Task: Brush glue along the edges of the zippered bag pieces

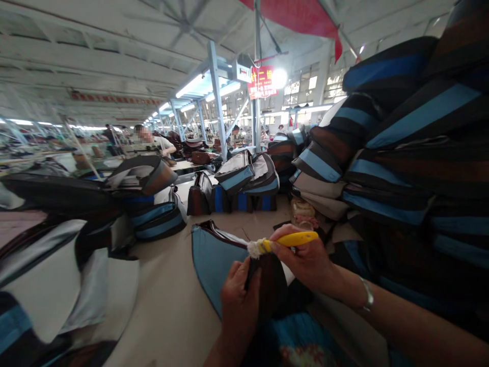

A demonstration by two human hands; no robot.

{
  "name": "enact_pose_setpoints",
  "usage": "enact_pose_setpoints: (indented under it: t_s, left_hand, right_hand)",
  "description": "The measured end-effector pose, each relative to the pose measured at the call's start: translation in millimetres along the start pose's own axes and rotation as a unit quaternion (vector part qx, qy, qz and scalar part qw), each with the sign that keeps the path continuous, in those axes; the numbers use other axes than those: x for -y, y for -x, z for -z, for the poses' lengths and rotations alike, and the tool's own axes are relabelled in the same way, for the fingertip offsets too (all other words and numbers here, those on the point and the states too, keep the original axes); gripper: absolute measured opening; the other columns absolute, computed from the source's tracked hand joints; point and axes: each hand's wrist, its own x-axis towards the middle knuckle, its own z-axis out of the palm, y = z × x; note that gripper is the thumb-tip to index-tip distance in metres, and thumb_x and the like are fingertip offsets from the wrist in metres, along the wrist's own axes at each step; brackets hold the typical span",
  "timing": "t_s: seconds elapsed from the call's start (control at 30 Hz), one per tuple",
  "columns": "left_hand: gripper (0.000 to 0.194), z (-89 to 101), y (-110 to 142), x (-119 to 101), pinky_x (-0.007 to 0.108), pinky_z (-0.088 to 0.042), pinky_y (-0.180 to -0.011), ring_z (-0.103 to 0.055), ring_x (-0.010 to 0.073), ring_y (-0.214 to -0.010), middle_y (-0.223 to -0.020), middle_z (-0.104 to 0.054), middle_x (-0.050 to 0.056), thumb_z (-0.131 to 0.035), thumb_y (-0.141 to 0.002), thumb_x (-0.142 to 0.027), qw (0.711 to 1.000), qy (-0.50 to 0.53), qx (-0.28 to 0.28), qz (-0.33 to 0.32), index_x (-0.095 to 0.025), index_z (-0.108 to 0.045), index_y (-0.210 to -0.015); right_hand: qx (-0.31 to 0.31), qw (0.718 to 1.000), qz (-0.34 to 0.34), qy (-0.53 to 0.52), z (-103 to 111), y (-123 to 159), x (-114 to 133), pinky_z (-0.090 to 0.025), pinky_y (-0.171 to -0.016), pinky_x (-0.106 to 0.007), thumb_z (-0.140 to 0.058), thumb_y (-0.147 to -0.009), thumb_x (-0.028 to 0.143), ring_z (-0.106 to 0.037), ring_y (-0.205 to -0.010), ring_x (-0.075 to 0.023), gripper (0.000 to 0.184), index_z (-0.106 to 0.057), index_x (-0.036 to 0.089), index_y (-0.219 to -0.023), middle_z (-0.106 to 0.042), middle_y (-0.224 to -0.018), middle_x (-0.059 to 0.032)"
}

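My left hand [240, 300] grips the dark brown edge of a blue and brown bag panel [214, 260] that stands on the beige table [171, 311] in front of me. My right hand [307, 257] holds a yellow-handled brush [286, 240] whose whitish bristle tip touches the top edge of the panel, just above my left fingers. A silver bracelet [367, 295] sits on my right wrist.
A tall stack of blue, brown and black striped bags [401, 148] rises at my right. More bags [244, 183] stand at the table's far end and a pile [69, 239] lies at the left. A person [153, 142] sits at a bench far left.
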Motion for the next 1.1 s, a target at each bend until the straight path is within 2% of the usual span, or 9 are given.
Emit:
enact_pose_setpoints:
  t_s: [0.2,0.33,0.47,0.57,0.67,0.77,0.93,1.03,1.1]
  left_hand:
    - [0.024,6.5,3.6,5.6,0.023,-0.053,-0.072,-0.063,0.0148,-0.078,-0.087,-0.063,0.004,-0.057,-0.092,-0.029,0.997,-0.044,-0.035,-0.053,-0.018,-0.068,-0.109]
    - [0.021,4.3,6.9,7.4,0.023,-0.052,-0.071,-0.062,0.0138,-0.076,-0.085,-0.062,0.004,-0.054,-0.094,-0.022,0.984,-0.125,-0.046,-0.118,-0.015,-0.065,-0.111]
    - [0.020,1.8,8.8,5.0,0.028,-0.049,-0.065,-0.059,0.0166,-0.070,-0.078,-0.061,0.004,-0.048,-0.093,-0.012,0.930,-0.269,-0.055,-0.245,-0.012,-0.062,-0.108]
    - [0.020,-0.9,8.3,0.5,0.030,-0.047,-0.060,-0.057,0.0185,-0.066,-0.074,-0.060,0.004,-0.045,-0.091,-0.008,0.888,-0.349,-0.050,-0.294,-0.011,-0.061,-0.104]
    - [0.015,-3.6,7.6,-3.5,0.031,-0.045,-0.057,-0.057,0.0191,-0.064,-0.072,-0.058,0.004,-0.048,-0.089,-0.009,0.872,-0.379,-0.041,-0.307,-0.012,-0.060,-0.098]
    - [0.013,-5.6,8.8,-4.7,0.031,-0.044,-0.057,-0.057,0.0189,-0.065,-0.074,-0.059,0.004,-0.051,-0.088,-0.008,0.862,-0.393,-0.032,-0.317,-0.013,-0.059,-0.097]
    - [0.011,-8.4,13.8,-5.4,0.031,-0.043,-0.057,-0.056,0.0173,-0.065,-0.075,-0.059,0.002,-0.055,-0.087,-0.010,0.868,-0.384,-0.016,-0.315,-0.015,-0.057,-0.097]
    - [0.008,-10.1,15.2,-6.0,0.032,-0.042,-0.054,-0.055,0.0172,-0.063,-0.073,-0.058,0.001,-0.057,-0.086,-0.011,0.872,-0.379,-0.014,-0.310,-0.016,-0.057,-0.092]
    - [0.010,-11.2,15.3,-5.6,0.032,-0.042,-0.054,-0.055,0.0172,-0.062,-0.073,-0.058,0.001,-0.057,-0.086,-0.011,0.870,-0.380,-0.016,-0.315,-0.016,-0.057,-0.095]
  right_hand:
    - [-0.066,0.996,-0.014,0.054,11.2,7.2,-11.8,-0.051,-0.074,-0.032,-0.059,-0.093,0.026,-0.064,-0.080,-0.0190,0.007,-0.064,0.023,-0.090,-0.067,-0.084,-0.0023]
    - [-0.015,0.998,-0.001,0.053,8.9,9.5,-10.0,-0.051,-0.071,-0.030,-0.057,-0.094,0.026,-0.063,-0.075,-0.0171,0.008,-0.063,0.023,-0.090,-0.065,-0.081,-0.0010]
    - [-0.032,0.992,-0.002,0.124,19.4,3.9,-5.2,-0.051,-0.070,-0.031,-0.057,-0.092,0.028,-0.063,-0.075,-0.0190,0.009,-0.062,0.022,-0.087,-0.066,-0.080,-0.0016]
    - [-0.037,0.994,-0.003,0.100,28.6,-2.5,10.8,-0.049,-0.062,-0.031,-0.057,-0.092,0.029,-0.059,-0.065,-0.0171,0.010,-0.061,0.023,-0.086,-0.063,-0.075,-0.0008]
    - [0.048,0.995,0.036,0.075,26.2,-6.6,22.3,-0.049,-0.063,-0.029,-0.057,-0.092,0.027,-0.060,-0.066,-0.0162,0.009,-0.060,0.023,-0.085,-0.063,-0.076,-0.0007]
    - [0.148,0.976,0.091,0.130,20.0,-11.4,19.7,-0.047,-0.067,-0.029,-0.055,-0.090,0.021,-0.060,-0.070,-0.0163,0.007,-0.058,0.021,-0.084,-0.063,-0.075,-0.0007]
    - [0.157,0.970,0.103,0.155,17.0,-25.2,19.0,-0.043,-0.069,-0.028,-0.054,-0.088,0.018,-0.057,-0.070,-0.0153,0.007,-0.056,0.019,-0.081,-0.061,-0.075,-0.0014]
    - [0.224,0.950,0.109,0.188,11.8,-31.5,24.1,-0.041,-0.066,-0.028,-0.055,-0.085,0.017,-0.057,-0.067,-0.0158,0.007,-0.056,0.019,-0.078,-0.061,-0.072,-0.0015]
    - [0.235,0.938,0.116,0.227,7.1,-33.5,25.3,-0.039,-0.065,-0.029,-0.055,-0.084,0.017,-0.056,-0.065,-0.0171,0.009,-0.055,0.018,-0.075,-0.061,-0.069,-0.0025]
